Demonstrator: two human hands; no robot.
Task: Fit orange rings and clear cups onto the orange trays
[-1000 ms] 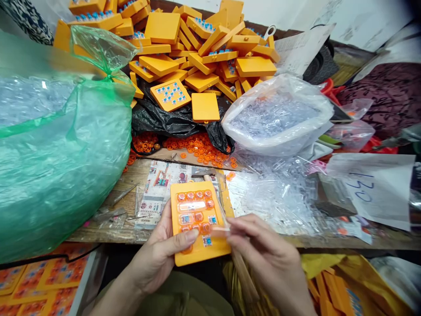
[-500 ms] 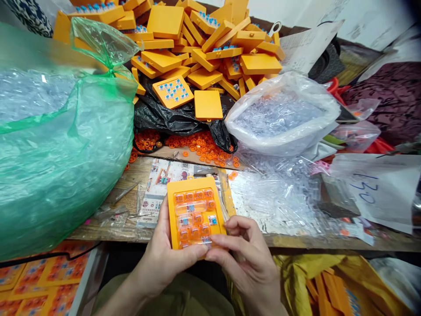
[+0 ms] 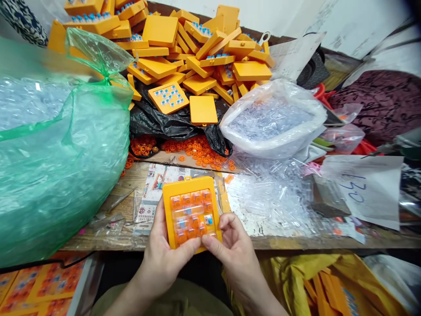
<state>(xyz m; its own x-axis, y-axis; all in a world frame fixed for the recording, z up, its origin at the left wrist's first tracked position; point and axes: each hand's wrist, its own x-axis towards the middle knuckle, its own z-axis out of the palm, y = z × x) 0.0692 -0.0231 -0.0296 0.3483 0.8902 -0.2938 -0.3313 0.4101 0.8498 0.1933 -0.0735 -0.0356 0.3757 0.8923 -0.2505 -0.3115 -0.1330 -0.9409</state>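
A yellow square plastic case (image 3: 167, 219) is held tilted over the bench's front edge. Rows of orange rings under clear caps fill its face, and one blue-and-white key (image 3: 208, 219) at the right stands uncovered. My left hand (image 3: 166, 248) grips the left side, thumb lying along the lower edge. My right hand (image 3: 235, 245) closes round the lower right corner, with its thumb pressed on the bottom row and its fingers curled at the side. Both thumb tips nearly meet and cover part of that row.
Behind lies a heap of yellow cases (image 3: 160, 30) on black plastic (image 3: 154, 123), with loose orange rings (image 3: 204, 153) in front. A green bag (image 3: 82, 175) bulges at left. A white bag (image 3: 276, 116) of clear pieces stands right; a yellow sack (image 3: 286, 272) hangs below.
My right fingers have moved off the case's face and curled at its side, and the right thumb now presses the bottom row. The view has shifted slightly.
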